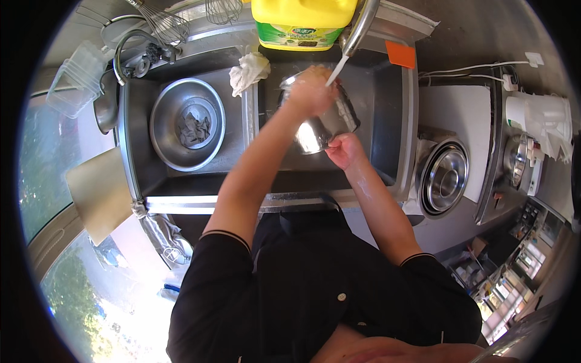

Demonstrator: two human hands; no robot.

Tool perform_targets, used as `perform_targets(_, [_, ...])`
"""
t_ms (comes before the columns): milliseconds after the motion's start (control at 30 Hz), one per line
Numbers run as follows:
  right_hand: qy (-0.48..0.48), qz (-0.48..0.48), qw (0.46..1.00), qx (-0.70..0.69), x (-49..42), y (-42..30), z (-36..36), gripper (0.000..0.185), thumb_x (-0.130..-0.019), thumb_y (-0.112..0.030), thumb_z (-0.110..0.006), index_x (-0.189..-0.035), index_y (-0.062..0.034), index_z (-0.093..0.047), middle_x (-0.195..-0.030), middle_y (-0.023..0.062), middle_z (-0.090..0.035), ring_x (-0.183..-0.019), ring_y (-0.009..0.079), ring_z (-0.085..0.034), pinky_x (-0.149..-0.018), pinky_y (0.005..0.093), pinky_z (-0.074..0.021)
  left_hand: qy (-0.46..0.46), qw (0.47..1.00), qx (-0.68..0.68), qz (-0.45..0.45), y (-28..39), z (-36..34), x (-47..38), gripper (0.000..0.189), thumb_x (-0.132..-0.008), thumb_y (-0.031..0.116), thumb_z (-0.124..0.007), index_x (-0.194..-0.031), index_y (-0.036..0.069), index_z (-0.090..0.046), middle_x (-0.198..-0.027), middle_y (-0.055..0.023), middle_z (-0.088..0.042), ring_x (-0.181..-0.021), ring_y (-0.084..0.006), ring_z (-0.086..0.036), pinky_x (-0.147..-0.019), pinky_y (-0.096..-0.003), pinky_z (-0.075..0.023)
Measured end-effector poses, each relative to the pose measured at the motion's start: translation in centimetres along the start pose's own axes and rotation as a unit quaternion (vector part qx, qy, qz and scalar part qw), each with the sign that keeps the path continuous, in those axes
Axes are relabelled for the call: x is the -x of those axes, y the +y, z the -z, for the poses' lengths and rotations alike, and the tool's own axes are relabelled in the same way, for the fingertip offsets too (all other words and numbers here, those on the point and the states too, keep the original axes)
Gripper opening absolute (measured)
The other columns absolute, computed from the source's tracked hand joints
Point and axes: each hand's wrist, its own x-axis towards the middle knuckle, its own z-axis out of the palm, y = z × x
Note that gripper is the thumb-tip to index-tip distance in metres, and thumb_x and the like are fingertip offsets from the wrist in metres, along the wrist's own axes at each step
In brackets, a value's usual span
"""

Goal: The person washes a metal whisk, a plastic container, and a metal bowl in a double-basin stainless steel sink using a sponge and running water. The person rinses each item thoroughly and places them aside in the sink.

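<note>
A shiny stainless-steel pot or deep bowl (312, 136) is held tilted in the right sink basin (386, 109). My right hand (344, 149) grips its near edge, with the thumb on the metal. Motion blurs my left hand (315, 90), which is at the far part of the vessel under the running water. Whether those fingers hold anything cannot be made out. Water (337, 71) streams from the metal faucet (361, 29) close beside the left hand. White streaks, perhaps suds, show on my right forearm.
The left basin holds a metal bowl (156, 122) with a grey cloth (195, 129) inside. A white rag (249, 71) hangs over the divider. Behind stands a yellow jug (304, 13). Nested metal bowls (447, 177) sit at the right. A second faucet (119, 59) rises at the left.
</note>
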Motion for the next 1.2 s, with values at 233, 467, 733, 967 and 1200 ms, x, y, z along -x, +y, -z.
perform_targets(233, [0.077, 0.052, 0.992, 0.081, -2.1, -0.5, -2.0, 0.032, -0.063, 0.009, -0.054, -0.092, -0.0039, -0.059, -0.088, 0.008, -0.062, -0.078, 0.0207, -0.06, -0.063, 0.032, -0.045, -0.069, 0.997, 0.011, -0.014, 2.2, -2.5, 2.2, 0.031, -0.091, 0.021, -0.061, -0.119, 0.012, -0.072, -0.143, -0.016, -0.064, -0.128, -0.0353, -0.063, -0.103, -0.05, -0.0526])
perform_targets(467, [0.113, 0.1, 0.986, 0.072, -1.3, -3.0, -5.8, 0.022, -0.06, 0.009, -0.053, -0.064, -0.0103, -0.044, -0.068, 0.0033, -0.048, -0.065, 0.0185, -0.05, -0.061, 0.0285, -0.0399, 0.3, 0.939, 0.14, 0.093, 1.4, -9.5, 12.2, 0.055, -0.103, 0.014, -0.053, -0.156, 0.0, -0.045, -0.168, -0.0237, -0.035, -0.157, -0.0387, -0.033, -0.124, -0.049, -0.0314])
perform_targets(733, [0.135, 0.042, 0.99, -0.01, -0.6, -0.1, -4.6, 0.022, -0.063, 0.011, -0.053, -0.061, -0.0103, -0.048, -0.068, 0.0033, -0.048, -0.065, 0.018, -0.05, -0.055, 0.0354, -0.0337, 0.191, 0.313, 0.805, 0.467, -5.1, -14.1, 9.1, 0.052, -0.11, 0.047, -0.035, -0.132, 0.008, -0.06, -0.126, -0.0104, -0.067, -0.112, -0.0297, -0.066, -0.095, -0.0461, -0.0542])
perform_targets(967, [0.137, 0.18, 0.942, 0.248, 1.8, -0.6, -10.0, 0.031, -0.065, 0.015, -0.046, -0.085, 0.0011, -0.065, -0.084, 0.0047, -0.064, -0.071, 0.0183, -0.061, -0.06, 0.0334, -0.0445, 0.275, 0.528, 0.695, 0.403, 3.7, -13.0, 10.9, 0.048, -0.112, 0.031, -0.033, -0.147, 0.004, -0.05, -0.131, -0.0158, -0.065, -0.116, -0.0304, -0.065, -0.105, -0.0416, -0.05])
perform_targets(1200, [0.149, 0.18, 0.902, 0.363, -0.1, 0.6, -11.7, 0.052, -0.072, 0.016, -0.047, -0.119, 0.0072, -0.069, -0.101, 0.0135, -0.073, -0.09, 0.0264, -0.071, -0.079, 0.0365, -0.058, 0.317, 0.747, 0.458, 0.362, 8.1, -11.3, 11.6, 0.08, -0.111, 0.017, -0.047, -0.162, -0.012, 0.007, -0.17, -0.0372, -0.002, -0.161, -0.0454, -0.01, -0.13, -0.0438, -0.0157])
